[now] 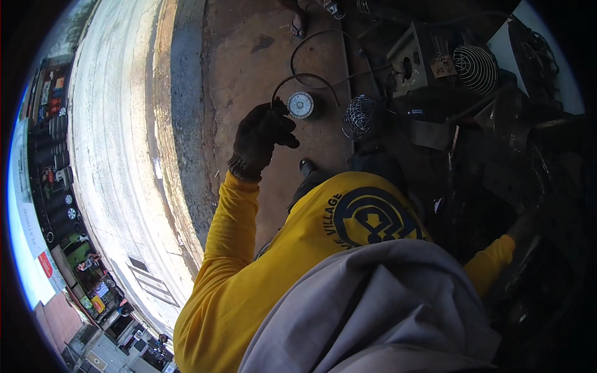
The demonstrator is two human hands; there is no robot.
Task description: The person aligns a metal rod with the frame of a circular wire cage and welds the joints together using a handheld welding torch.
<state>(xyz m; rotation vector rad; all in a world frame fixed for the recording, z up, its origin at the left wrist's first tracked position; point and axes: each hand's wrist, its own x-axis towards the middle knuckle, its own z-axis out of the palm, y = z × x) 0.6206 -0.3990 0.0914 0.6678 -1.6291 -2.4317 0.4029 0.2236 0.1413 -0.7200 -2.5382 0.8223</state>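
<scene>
My left hand (pixel 264 138), in a dark knitted glove, is raised in front of me on the left. Its thumb and fingers close on one end of a thin, dark curved strip (pixel 311 76), which arcs away to the right. Just beyond that hand, a round tin (pixel 301 105) with a pale lid stands on the brown floor. My right hand (pixel 526 225) reaches out to the far right, past the yellow cuff. Deep shadow there hides its fingers and anything they touch.
A tangled wire ball (pixel 360 118) lies ahead of me. Beyond it are a boxy metal machine (pixel 410 62) and a round wire guard (pixel 476 69). A cable (pixel 292 59) loops over the floor. Another person's sandalled foot (pixel 298 26) is at the top. A bright road (pixel 118 155) runs along the left.
</scene>
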